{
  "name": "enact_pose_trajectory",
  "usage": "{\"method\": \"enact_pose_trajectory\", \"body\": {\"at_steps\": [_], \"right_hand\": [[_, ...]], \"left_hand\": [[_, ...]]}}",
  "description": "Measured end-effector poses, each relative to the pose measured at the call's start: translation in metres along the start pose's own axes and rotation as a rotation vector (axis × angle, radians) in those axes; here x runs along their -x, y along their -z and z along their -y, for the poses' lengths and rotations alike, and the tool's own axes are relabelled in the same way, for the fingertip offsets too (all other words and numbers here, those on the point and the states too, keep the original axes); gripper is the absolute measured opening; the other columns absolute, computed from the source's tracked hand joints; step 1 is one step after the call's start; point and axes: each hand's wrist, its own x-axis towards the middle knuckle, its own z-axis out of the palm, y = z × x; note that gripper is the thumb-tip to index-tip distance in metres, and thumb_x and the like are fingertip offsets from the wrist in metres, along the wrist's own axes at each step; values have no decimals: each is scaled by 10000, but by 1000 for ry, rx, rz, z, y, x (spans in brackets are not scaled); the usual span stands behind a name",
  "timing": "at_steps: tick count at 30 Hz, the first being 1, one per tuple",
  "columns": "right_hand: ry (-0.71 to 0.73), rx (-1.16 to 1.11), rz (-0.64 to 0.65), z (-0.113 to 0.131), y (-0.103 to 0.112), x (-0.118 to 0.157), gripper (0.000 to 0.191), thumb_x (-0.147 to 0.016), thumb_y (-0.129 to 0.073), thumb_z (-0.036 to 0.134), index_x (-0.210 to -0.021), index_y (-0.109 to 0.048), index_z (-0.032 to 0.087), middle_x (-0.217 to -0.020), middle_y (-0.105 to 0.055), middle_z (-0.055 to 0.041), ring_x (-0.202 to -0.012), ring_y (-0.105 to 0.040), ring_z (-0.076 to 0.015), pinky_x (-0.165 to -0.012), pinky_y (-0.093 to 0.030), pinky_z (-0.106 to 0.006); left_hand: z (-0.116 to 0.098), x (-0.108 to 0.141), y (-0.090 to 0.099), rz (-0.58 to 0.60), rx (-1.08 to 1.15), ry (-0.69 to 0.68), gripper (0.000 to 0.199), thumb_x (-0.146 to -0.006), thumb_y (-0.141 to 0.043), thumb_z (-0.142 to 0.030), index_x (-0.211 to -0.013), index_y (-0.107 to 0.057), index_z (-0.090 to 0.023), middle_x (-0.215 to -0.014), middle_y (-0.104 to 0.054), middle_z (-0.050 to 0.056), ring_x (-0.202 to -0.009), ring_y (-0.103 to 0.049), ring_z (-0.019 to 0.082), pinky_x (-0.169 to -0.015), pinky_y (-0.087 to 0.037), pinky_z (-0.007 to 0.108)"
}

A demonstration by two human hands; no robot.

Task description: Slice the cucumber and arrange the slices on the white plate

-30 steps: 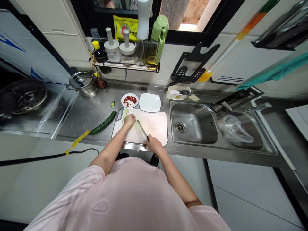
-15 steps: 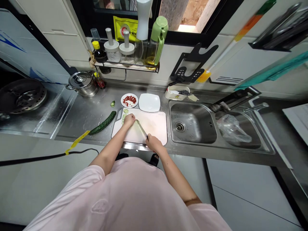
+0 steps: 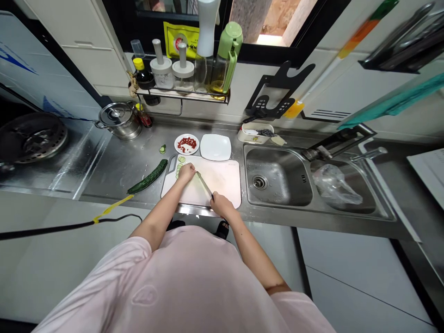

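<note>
My right hand is wrapped around the handle of a kitchen knife, whose blade slants up and left across a white cutting board. Close by the blade's tip, my left hand is closed, fingers pressed together; what lies under them is hidden. Thin cucumber slices lie along the board's left side, partly behind that hand. Left of the board, a dark green cucumber rests on the steel counter, with a small cut cucumber end farther back.
Behind the board stand a plate of chopped red pieces and a white square plate. A sink adjoins on the right. A lidded pot is at back left, below a rack of seasonings. A yellow strip hangs near the counter edge.
The yellow strip's upper end has shifted slightly down and away from the cucumber's tip. Both hands and the knife keep nearly the same place.
</note>
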Motion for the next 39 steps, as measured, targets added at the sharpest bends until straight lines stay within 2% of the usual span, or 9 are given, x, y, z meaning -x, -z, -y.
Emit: {"method": "enact_pose_trajectory", "body": {"at_steps": [7, 14, 28, 39], "right_hand": [[7, 12, -25, -9, -11, 4, 246, -919, -348, 253, -1087, -501, 160, -1053, -650, -155, -948, -628, -249, -688, -410, -291], [6, 15, -11, -23, -21, 18, 232, -931, -332, 274, -1056, -499, 172, -1023, -659, -146, -880, -636, -229, -639, -383, -270], [15, -10, -41, -6, -13, -5, 251, -919, -338, 250, -1094, -493, 159, -1064, -649, -159, -945, -632, -245, -680, -409, -290], [28, 19, -32, -20, -21, 5, 257, -901, -326, 265, -1055, -504, 162, -1047, -656, -160, -930, -632, -281, -655, -408, -314]], "left_hand": [[0, 1, 1, -4, 5, 1, 122, -732, -631, -256, -852, -647, -235, -899, -696, 20, -861, -611, 161, -757, -435, 240], [0, 1, 1, -2, 5, -5, 117, -728, -630, -251, -843, -641, -234, -880, -697, 16, -842, -612, 161, -741, -433, 241], [1, 0, 0, -3, 22, 6, 129, -723, -648, -257, -851, -649, -234, -884, -695, 17, -842, -613, 158, -749, -440, 245], [1, -1, -1, -2, 15, 11, 102, -721, -627, -240, -822, -637, -234, -838, -689, 8, -804, -610, 153, -721, -429, 244]]}}
